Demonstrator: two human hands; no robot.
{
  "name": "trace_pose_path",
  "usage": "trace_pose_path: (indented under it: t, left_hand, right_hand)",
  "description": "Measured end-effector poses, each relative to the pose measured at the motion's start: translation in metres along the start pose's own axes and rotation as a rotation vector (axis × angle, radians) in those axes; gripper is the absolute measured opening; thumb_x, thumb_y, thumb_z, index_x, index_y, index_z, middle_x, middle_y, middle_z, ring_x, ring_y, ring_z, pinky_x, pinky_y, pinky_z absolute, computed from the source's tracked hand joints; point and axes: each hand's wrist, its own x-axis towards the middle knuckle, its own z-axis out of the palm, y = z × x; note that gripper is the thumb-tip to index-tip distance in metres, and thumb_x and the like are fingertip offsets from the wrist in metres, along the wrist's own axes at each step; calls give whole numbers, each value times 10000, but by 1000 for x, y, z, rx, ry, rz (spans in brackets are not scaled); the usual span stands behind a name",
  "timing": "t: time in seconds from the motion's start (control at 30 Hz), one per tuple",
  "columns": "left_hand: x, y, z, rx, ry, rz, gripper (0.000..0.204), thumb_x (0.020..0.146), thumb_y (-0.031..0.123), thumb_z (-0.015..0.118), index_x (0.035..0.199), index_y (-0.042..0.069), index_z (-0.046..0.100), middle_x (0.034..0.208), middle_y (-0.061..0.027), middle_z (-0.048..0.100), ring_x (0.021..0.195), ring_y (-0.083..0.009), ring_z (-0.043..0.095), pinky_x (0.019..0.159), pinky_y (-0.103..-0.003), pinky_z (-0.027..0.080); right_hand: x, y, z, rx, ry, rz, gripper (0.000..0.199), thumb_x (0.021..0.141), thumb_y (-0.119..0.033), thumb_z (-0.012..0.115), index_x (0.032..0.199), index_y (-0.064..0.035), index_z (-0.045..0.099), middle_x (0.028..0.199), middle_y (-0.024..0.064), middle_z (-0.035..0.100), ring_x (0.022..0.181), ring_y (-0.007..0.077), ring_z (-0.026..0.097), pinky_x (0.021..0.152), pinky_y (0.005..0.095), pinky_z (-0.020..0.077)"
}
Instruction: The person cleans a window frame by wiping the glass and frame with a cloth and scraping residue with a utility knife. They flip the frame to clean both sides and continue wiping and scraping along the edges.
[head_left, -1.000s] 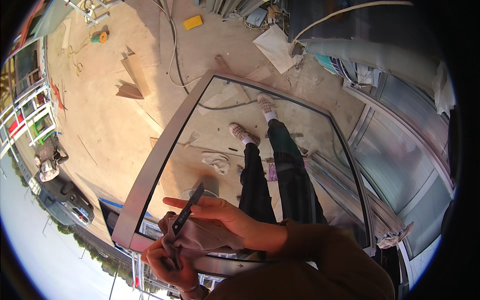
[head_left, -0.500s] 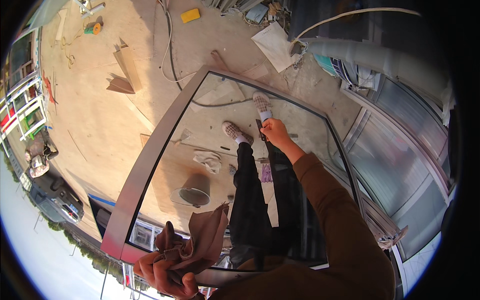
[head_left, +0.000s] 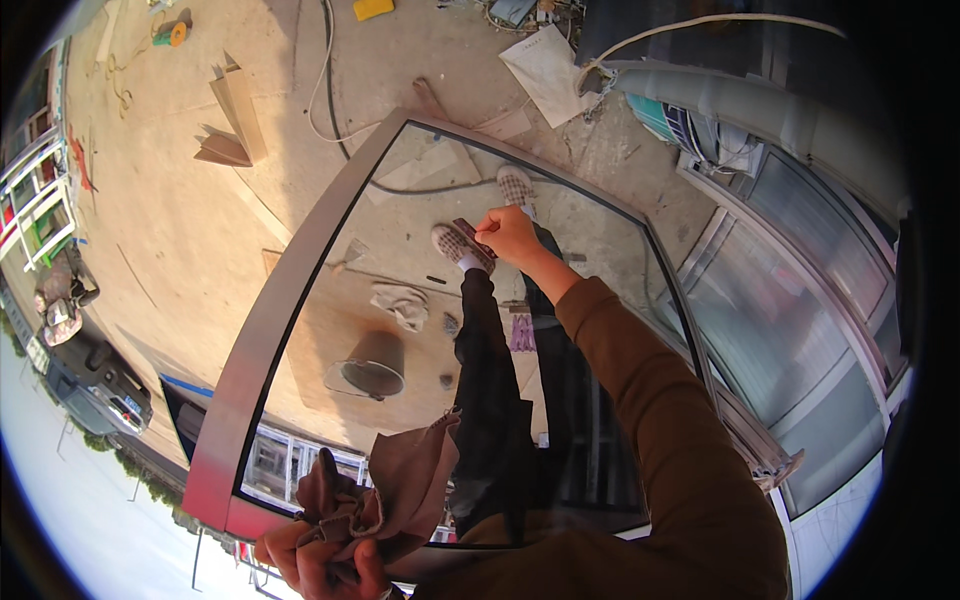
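Note:
A metal-framed glass panel [head_left: 290, 290] lies before me, its pane see-through. On the near left corner of its frame is my left hand [head_left: 322, 566], fingers closed round a crumpled brown cloth [head_left: 412, 488]. My right hand [head_left: 508, 236] reaches out over the pane. It pinches a small, dark, flat piece [head_left: 466, 231] that looks like a scraper; whether its edge touches the glass I cannot tell. My legs in dark trousers and checked shoes [head_left: 458, 245] show through the pane.
Through the glass I see a grey bucket [head_left: 374, 362] and a pale rag [head_left: 400, 304]. Folded cardboard [head_left: 238, 115], a dark cable [head_left: 331, 90] and a yellow block [head_left: 374, 9] lie on the floor. Glazed panels [head_left: 780, 290] stand at right. Another person [head_left: 64, 298] crouches far left.
My right hand has moved left and a little away from me with the dark flat piece, which is now turned more slantwise. My left hand still holds the cloth. The whole view has shifted slightly.

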Motion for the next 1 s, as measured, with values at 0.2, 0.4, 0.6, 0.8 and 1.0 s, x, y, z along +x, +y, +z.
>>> trace_pose_path:
  t: [0.2,0.4,0.6,0.8,1.0]
  left_hand:
    - [2,-11,3,54,32,141,100,878,132,772,864,78,688,847,-89,670,756,-240,627,670,-360,518]
    - [4,-8,0,59,19,151,88,887,89,751,856,54,676,827,-82,664,735,-233,604,664,-356,514]
    - [8,-4,0,94,-5,262,68,905,67,734,891,35,676,803,-71,654,711,-224,587,638,-359,513]
    - [4,-18,-3,110,-36,330,199,948,66,737,1124,22,655,814,-57,605,731,-217,585,595,-346,500]
    - [-1,-43,-7,136,-69,544,292,957,136,791,1181,25,640,857,-73,612,747,-198,597,561,-296,492]
  right_hand:
    - [8,-20,5,-40,195,212,89,768,-80,832,824,-21,794,767,130,774,726,236,752,687,365,580]
    - [20,-31,22,-213,324,312,91,796,-46,824,863,10,799,794,130,781,753,198,757,687,336,572]
    - [32,-34,31,-96,219,154,60,762,-100,820,776,-52,785,809,180,771,816,332,768,754,415,601]
    - [45,-49,49,-53,92,-17,25,748,-77,789,757,-55,782,809,188,766,804,348,763,741,411,601]
    - [54,-77,67,-30,104,37,41,743,-79,799,765,-51,780,799,163,771,771,315,763,709,399,589]
